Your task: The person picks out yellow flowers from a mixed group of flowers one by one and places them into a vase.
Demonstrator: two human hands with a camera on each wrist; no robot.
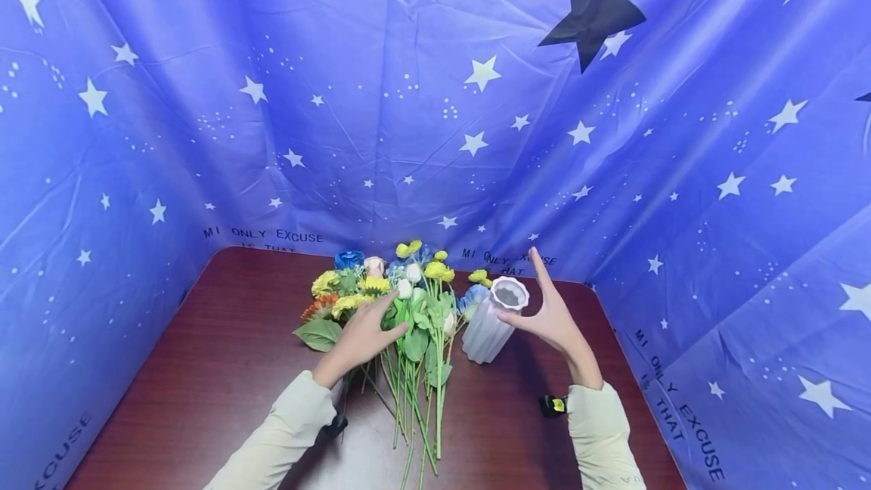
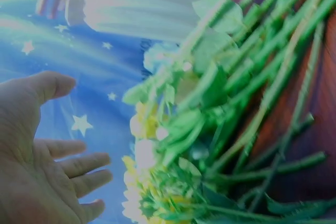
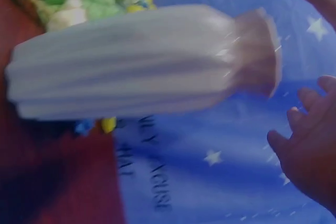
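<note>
A pale, ribbed vase (image 1: 485, 337) with a scalloped rim stands upright on the table. Beside its neck is my right hand (image 1: 554, 324), thumb and fingers spread wide; in the right wrist view a gap shows between these fingers (image 3: 302, 100) and the vase (image 3: 126, 66). To the vase's left lies a pile of artificial flowers (image 1: 416, 320), long green stems toward me, with yellow, white, blue and orange heads. My left hand (image 1: 364, 335) hovers over the pile's left side, holding nothing. The left wrist view shows its palm and loosely extended fingers, apart from the blooms (image 2: 152, 156).
The dark red wooden table (image 1: 224, 354) has a blue star-printed cloth (image 1: 408, 134) hanging around its back and sides. A blue flower (image 1: 474, 298) and a yellow one (image 1: 479, 277) lie close behind the vase. Black wrist devices (image 1: 553, 405) sit by both sleeves.
</note>
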